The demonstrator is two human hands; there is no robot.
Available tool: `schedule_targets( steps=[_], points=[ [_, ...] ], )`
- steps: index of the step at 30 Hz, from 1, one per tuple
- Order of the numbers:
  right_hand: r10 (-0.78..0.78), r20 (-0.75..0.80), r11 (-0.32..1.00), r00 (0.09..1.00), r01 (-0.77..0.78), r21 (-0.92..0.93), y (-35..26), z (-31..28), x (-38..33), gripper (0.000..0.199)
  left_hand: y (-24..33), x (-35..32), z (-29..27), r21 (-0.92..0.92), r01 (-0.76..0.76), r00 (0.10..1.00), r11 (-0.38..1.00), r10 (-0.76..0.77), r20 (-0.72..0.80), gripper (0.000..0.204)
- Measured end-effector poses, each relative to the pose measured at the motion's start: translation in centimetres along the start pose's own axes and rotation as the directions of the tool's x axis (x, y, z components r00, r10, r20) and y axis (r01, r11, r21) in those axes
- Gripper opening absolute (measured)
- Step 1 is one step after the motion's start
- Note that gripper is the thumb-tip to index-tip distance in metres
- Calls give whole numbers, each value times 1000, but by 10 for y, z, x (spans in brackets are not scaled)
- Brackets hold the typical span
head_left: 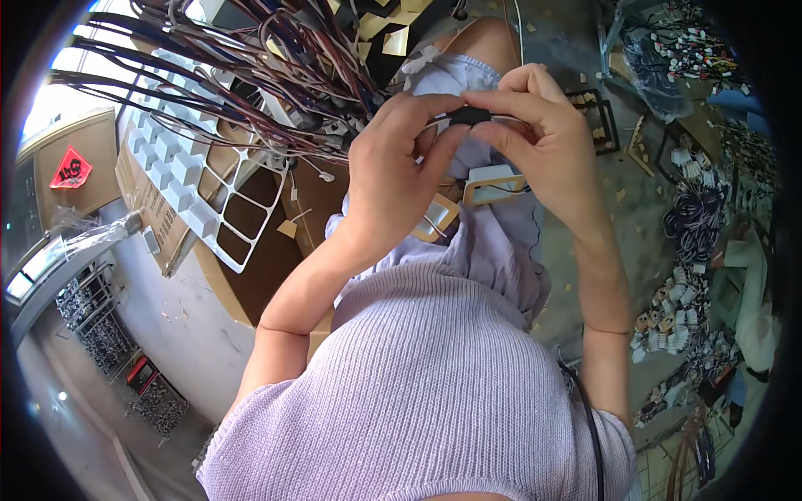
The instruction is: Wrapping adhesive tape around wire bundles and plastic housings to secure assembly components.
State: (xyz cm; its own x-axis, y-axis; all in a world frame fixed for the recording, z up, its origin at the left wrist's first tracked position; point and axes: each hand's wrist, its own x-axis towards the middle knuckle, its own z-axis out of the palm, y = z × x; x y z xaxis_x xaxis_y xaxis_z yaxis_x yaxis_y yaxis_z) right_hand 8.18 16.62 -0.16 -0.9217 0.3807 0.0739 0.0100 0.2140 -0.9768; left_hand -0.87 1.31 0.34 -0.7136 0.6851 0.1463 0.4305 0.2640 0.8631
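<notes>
Above my lap, both hands meet at a small black piece [470, 116] that looks like a strip of tape or foam on a thin wire. My left hand [391, 163] pinches its left end between thumb and fingers. From the other side, my right hand [547, 125] grips the right end with thumb and index finger. My fingers partly hide the piece and the wire. On my lap, below the hands, lie two small pale rectangular parts with yellowish frames: one part [493, 185] near my right wrist, another part [438, 215] beside my left wrist.
A thick bundle of dark wires [276, 75] hangs over a cardboard box [242, 288] at the left. A white plastic tray [238, 225] with square cups leans there. Heaps of coiled wires [697, 217] and white connectors [681, 313] lie on the right floor, near another person [756, 292].
</notes>
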Motion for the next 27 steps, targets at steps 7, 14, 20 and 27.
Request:
schedule_targets(
  steps=[7,14,20,27],
  points=[
    [-179,-63,934,982,149,-324,3,11,-2,15,9,3,0,-193,210,977,959,-197,87,20],
    [-358,139,926,923,332,179,-63,27,-23,27,-20,6,-2,-678,647,762,349,-253,596,59],
    [-405,245,911,881,411,27,-61,46,-30,40,34,-9,-17,-561,739,672,372,-358,648,38],
    [-294,311,737,904,422,-528,-14,-14,19,35,-3,14,-39,-343,792,487,505,-183,854,48]
  ],
)
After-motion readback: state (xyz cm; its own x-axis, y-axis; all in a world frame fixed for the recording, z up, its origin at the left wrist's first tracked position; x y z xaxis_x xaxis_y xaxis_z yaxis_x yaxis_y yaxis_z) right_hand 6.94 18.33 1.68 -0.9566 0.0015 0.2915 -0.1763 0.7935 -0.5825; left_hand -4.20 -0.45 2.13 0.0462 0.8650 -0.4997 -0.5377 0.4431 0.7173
